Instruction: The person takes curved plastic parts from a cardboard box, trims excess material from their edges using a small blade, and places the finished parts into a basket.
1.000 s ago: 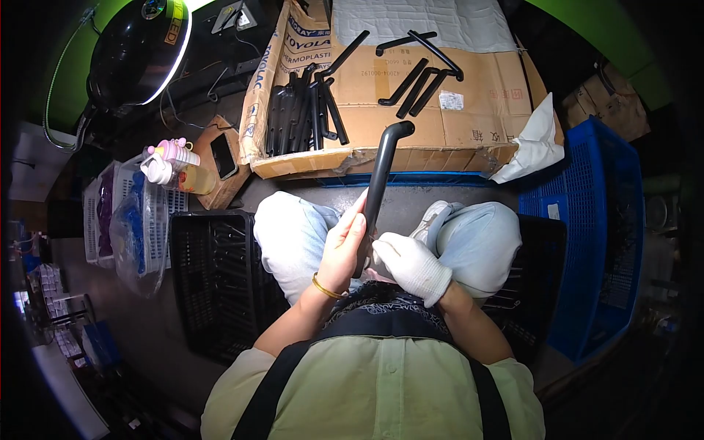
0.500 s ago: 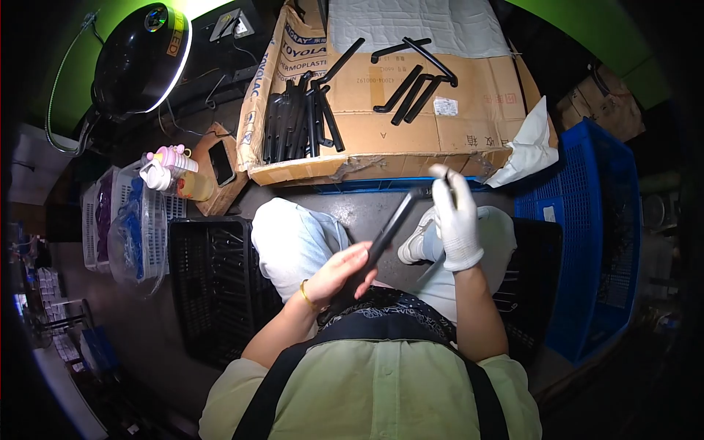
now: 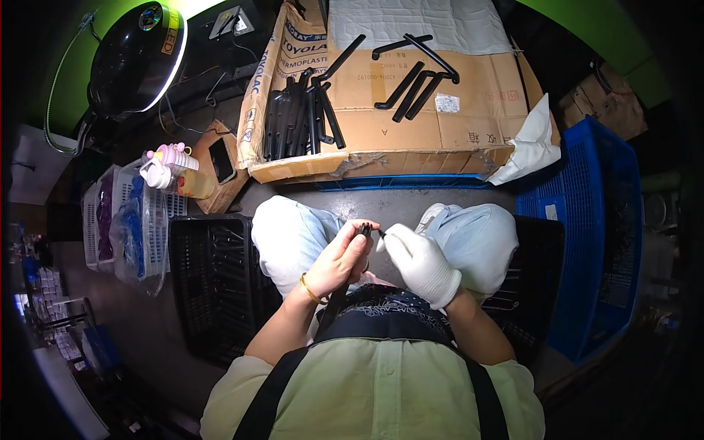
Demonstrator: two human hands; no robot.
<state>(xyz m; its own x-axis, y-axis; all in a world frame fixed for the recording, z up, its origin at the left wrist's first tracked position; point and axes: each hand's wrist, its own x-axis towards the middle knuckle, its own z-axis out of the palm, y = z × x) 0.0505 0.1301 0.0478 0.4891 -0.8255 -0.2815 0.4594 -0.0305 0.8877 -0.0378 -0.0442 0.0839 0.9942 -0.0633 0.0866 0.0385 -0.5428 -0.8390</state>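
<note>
My bare left hand (image 3: 336,262), a gold bangle at its wrist, is closed around a black plastic bent bar (image 3: 364,229). The bar's end sticks up above the fingers, and its lower part runs down toward my lap. My right hand (image 3: 424,269) wears a white glove and pinches a small, thin dark object (image 3: 381,233), close to the bar's upper end. What that object is, and whether it touches the bar, I cannot make out. Ahead, similar black bars (image 3: 293,121) are heaped on the left of the cardboard (image 3: 352,139), with several more (image 3: 418,95) spread at its middle.
Black crates (image 3: 213,286) stand beside my left and right knees, with dark parts inside. A blue crate (image 3: 535,183) is at the right. On the left are a lamp (image 3: 132,59), a phone (image 3: 222,161) on a cardboard box, a pink-lidded bottle (image 3: 176,158) and white baskets (image 3: 95,220).
My right hand has come down and left to the bar's end. My left hand has turned the bar, which pointed away to the upper right, so its end faces up near my fingers.
</note>
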